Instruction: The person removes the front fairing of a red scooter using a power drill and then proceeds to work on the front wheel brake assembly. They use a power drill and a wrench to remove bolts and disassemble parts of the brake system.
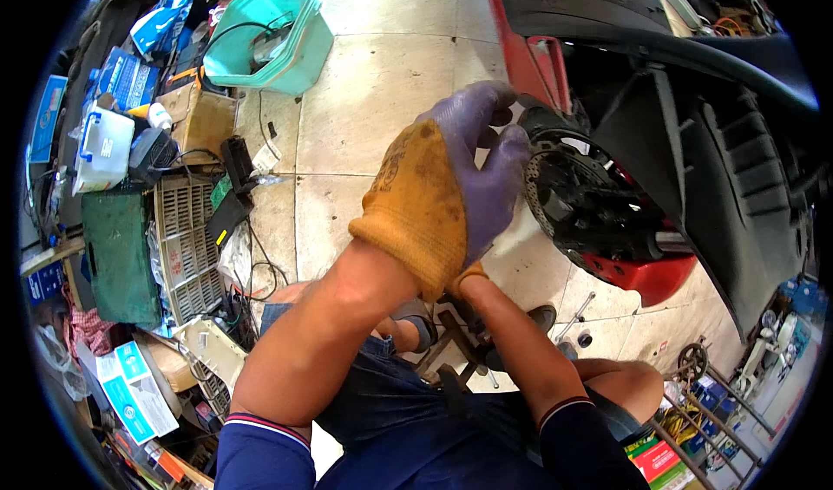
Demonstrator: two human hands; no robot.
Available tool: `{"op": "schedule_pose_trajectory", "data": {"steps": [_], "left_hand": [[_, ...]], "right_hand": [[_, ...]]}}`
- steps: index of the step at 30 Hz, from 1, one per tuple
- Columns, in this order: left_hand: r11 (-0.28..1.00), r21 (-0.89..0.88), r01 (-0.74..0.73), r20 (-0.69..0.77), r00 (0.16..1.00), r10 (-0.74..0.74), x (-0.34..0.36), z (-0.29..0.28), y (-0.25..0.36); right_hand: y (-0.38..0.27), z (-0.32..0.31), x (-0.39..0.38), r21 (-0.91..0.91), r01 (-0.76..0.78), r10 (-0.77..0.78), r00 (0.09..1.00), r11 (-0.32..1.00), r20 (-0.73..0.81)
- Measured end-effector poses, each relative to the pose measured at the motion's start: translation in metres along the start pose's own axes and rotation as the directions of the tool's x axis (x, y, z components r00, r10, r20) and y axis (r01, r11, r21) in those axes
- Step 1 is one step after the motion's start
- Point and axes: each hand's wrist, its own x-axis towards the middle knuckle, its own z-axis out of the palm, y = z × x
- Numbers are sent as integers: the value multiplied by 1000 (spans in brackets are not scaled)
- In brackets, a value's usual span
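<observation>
Upper left: teal tub [305,55] on pale tiled floor [373,74]. Below-left of tub: brown cardboard box [201,127], near white container [106,152] with blue handle. Further down: dark green panel [120,260] just left of beige slatted crate [189,251]. Lower left: red checked cloth [85,323], blue-and-white box [137,393].

The left hand [464,178] is gloved in mustard orange with dark smudges, turning purple over the fingers; the right hand [469,277] shows orange at the cuff. Both sleeves [260,457] are navy, trimmed in red and white bands. Beyond the fingers, the toothed disc [540,186] is dull grey-brown, the curved panel [638,275] glossy red, the broad flap [737,221] black. Cream tiles with darker seams pattern the floor [373,82]. The tub [304,61] is mint green, the slatted grille [189,256] beige, the flat board [117,256] deep green, the crumpled cloth [85,323] red-and-white.
</observation>
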Motion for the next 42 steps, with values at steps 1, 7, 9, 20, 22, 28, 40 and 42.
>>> {"op": "schedule_pose_trajectory", "data": {"steps": [1, 7, 9, 20, 22, 28, 40, 42], "left_hand": [[1000, 10, -9, -14, 1000, 9, -1, 0, 2], [991, 137, 4, -14, 1000, -2, -9, -22, -16], [982, 186, 21, -37, 999, -14, -14, -27, -16], [988, 133, 75, -13, 997, -74, 2, 1, -28], [988, 149, 41, -50, 998, -34, 2, 3, -40], [954, 288, -86, 67, 995, 69, 3, 9, -44], [581, 704, -408, 547, 834, -77, -33, 39, -126], [726, 637, -259, 608, 748, -266, -44, 45, -160]], "right_hand": [[12, 23, 7, -106, 18, -11, 998, 994, 65], [-6, 70, 24, -379, 55, 100, 921, 924, 376], [-15, 83, 29, -370, 65, 100, 907, 927, 410], [-4, 20, 31, 109, -94, 72, 978, 990, 198], [8, -12, 4, 351, -97, 69, 993, 931, 91], [106, -110, -152, 207, 11, -60, 971, 978, 230], [387, -16, -471, 972, 116, 742, 629, 204, -231], [434, 74, -460, 990, 143, 840, 537, 3, -80]]}}
